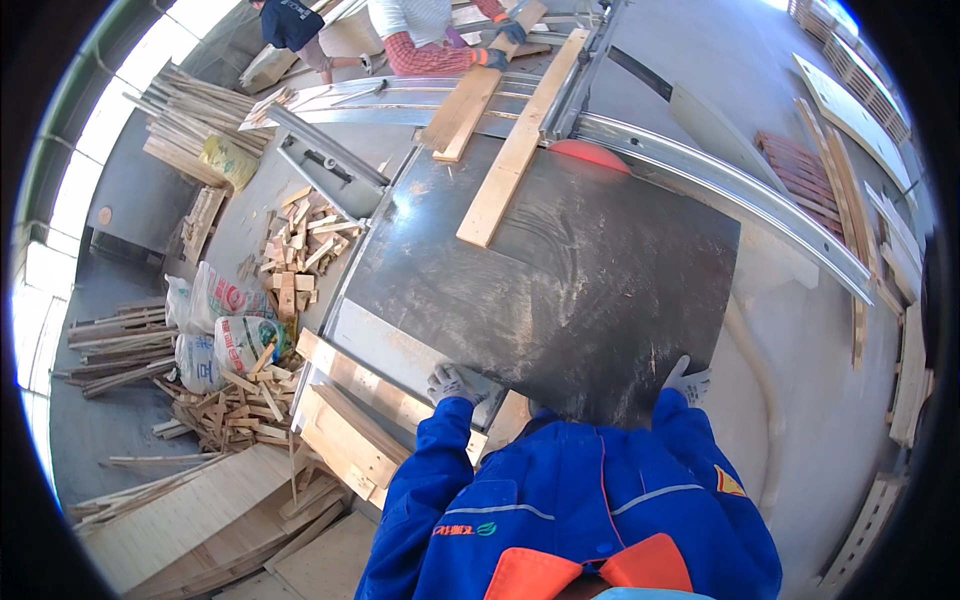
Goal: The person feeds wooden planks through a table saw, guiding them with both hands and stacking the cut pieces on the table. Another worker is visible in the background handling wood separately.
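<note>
My left hand (454,384), in a pale work glove, rests at the near left edge of the dark saw table (600,300). Under it lies a grey metal strip (390,337) along the table's side. At the near right edge, my right hand (688,384), gloved alike, lies with its thumb apart from the fingers. Neither hand holds anything. Farther off, a wooden board (517,150) lies across the tabletop beside a red blade guard (589,156). A second, wider board (465,112) reaches over the far edge, gripped by a co-worker's gloved hands (501,49).
A metal guide rail (720,184) crosses the far right side. Stacked planks (352,427) stand close on my left. Wood offcuts (311,240) and filled sacks (247,341) lie on the floor beyond. Another person (292,30) is at the far left.
</note>
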`<state>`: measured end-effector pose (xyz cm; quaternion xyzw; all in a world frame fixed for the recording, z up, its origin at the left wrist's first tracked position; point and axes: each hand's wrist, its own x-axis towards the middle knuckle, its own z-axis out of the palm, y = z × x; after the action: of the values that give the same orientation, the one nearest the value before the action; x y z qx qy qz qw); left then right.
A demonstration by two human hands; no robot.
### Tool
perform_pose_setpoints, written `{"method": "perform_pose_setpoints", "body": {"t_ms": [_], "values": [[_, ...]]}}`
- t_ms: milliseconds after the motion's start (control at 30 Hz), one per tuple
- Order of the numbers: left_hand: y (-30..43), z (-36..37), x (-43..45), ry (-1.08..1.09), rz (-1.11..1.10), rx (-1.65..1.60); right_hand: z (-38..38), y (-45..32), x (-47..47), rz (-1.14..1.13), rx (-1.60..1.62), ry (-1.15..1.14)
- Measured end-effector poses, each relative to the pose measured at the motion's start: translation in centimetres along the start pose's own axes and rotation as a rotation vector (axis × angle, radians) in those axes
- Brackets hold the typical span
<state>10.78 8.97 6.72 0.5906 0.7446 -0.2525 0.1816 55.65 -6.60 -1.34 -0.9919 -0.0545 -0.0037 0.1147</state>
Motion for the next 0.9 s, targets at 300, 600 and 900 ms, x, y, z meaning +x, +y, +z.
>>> {"method": "perform_pose_setpoints", "body": {"t_ms": [300,600,900], "values": [[-0.1,-0.6,-0.9,0.047,0.038,-0.025,-0.8,-0.6,0.0,0.058,-0.039,-0.111],[0.1,-0.8,-0.9,0.019,0.007,-0.023,0.1,0.0,-0.1,0.008,0.001,-0.042],[0.2,-0.3,-0.6,0.016,-0.014,-0.025,-0.4,-0.3,-0.1,-0.028,0.022,0.034]]}}
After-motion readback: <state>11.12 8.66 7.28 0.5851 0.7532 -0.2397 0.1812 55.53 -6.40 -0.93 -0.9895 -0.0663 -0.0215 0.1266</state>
